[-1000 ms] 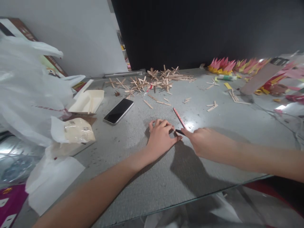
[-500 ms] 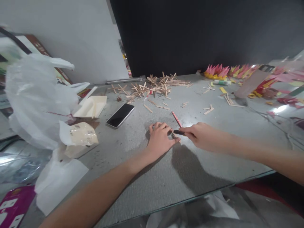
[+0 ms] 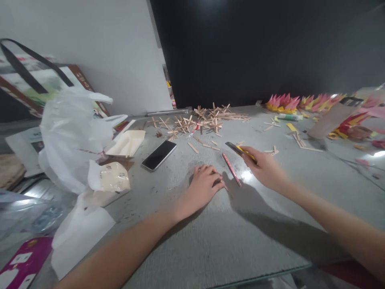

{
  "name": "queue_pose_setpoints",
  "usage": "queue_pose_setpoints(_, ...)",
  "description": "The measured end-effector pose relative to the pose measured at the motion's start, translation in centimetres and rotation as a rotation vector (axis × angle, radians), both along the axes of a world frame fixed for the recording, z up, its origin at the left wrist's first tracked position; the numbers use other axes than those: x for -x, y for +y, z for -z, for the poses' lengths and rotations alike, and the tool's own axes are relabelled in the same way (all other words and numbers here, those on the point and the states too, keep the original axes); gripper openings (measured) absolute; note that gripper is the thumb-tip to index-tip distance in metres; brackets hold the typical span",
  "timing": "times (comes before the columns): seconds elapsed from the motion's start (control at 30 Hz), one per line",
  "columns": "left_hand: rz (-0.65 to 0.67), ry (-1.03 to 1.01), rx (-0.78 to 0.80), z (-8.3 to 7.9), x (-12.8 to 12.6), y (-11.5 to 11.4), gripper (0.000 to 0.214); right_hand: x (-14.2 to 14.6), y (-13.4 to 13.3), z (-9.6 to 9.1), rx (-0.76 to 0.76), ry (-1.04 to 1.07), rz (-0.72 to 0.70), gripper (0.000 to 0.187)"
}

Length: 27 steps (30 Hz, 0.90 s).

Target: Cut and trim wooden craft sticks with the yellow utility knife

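Note:
My right hand [image 3: 266,166] is closed round a yellow and black utility knife [image 3: 240,151], raised above the table with its dark end pointing left. My left hand [image 3: 206,182] rests on the table top with its fingers curled and the thumb drawn in against them. A tiny pale tip shows at its fingertips; what they hold is mostly hidden. Between the two hands lies a red patterned pencil [image 3: 231,169]. Several flat wooden sticks [image 3: 210,147] lie beyond the hands, with a heap of crossed sticks [image 3: 210,120] behind.
Left of the hands are a phone [image 3: 159,155], a paper tray [image 3: 128,142], a wrapped packet [image 3: 112,176] and a white plastic bag [image 3: 72,138]. Pink and yellow paper flowers [image 3: 282,103] and a glue stick [image 3: 289,117] stand back right. The table's glass edge [image 3: 270,275] runs along the front.
My right hand has lifted the knife away from my left hand, forward and to the right. The pencil now shows in full. The view has shifted slightly.

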<state>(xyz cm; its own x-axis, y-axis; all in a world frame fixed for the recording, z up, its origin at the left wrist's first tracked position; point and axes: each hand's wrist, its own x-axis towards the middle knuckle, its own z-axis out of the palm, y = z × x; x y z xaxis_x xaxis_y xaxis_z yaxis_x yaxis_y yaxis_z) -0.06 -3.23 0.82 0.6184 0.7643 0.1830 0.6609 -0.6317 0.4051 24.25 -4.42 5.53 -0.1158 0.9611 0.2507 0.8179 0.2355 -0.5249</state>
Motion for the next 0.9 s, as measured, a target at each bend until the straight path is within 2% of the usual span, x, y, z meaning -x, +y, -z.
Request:
queue_pose_setpoints(0.1, 0.041, -0.003, 0.0, -0.5, 0.3, 0.1, 0.021, -0.2, 0.0, 1.8, -0.02, 0.084, 0.049, 0.04)
queue_pose_setpoints(0.23, 0.132, 0.107, -0.094, -0.5, 0.4, -0.2, 0.022, -0.9, -0.4, 3.5, -0.023, 0.136, 0.08, 0.041)
queue_pose_setpoints(0.3, 0.117, 0.158, -0.112, -0.4, 0.4, -0.3, 0.023, -1.2, -0.5, 3.9, -0.012, 0.157, 0.081, 0.041)
queue_pose_setpoints(0.37, 0.071, 0.144, -0.066, -0.1, 0.4, -0.3, 0.025, -1.2, -0.7, 4.0, -0.004, 0.184, 0.095, 0.04)
queue_pose_setpoints(0.43, -0.026, 0.027, 0.068, 0.1, 0.3, -0.3, 0.023, -1.0, -0.9, 4.0, 0.009, 0.219, 0.11, 0.039)
queue_pose_setpoints(0.53, -0.229, -0.311, 0.363, 0.3, 0.0, -0.3, 0.018, -0.3, -1.4, 3.8, 0.046, 0.297, 0.091, 0.037)
queue_pose_setpoints(0.6, -0.299, -0.536, 0.493, 0.2, -0.3, -0.4, 0.024, 0.4, -2.0, 3.6, 0.091, 0.344, 0.048, 0.034)
queue_pose_setpoints(0.73, -0.306, -0.8, 0.561, -0.2, -0.7, -0.7, 0.03, 1.6, -3.5, 3.3, 0.227, 0.419, -0.045, 0.035)
queue_pose_setpoints(0.9, -0.29, -0.89, 0.562, -0.6, -0.8, -1.1, 0.036, 2.5, -4.8, 3.0, 0.255, 0.396, -0.139, 0.045)
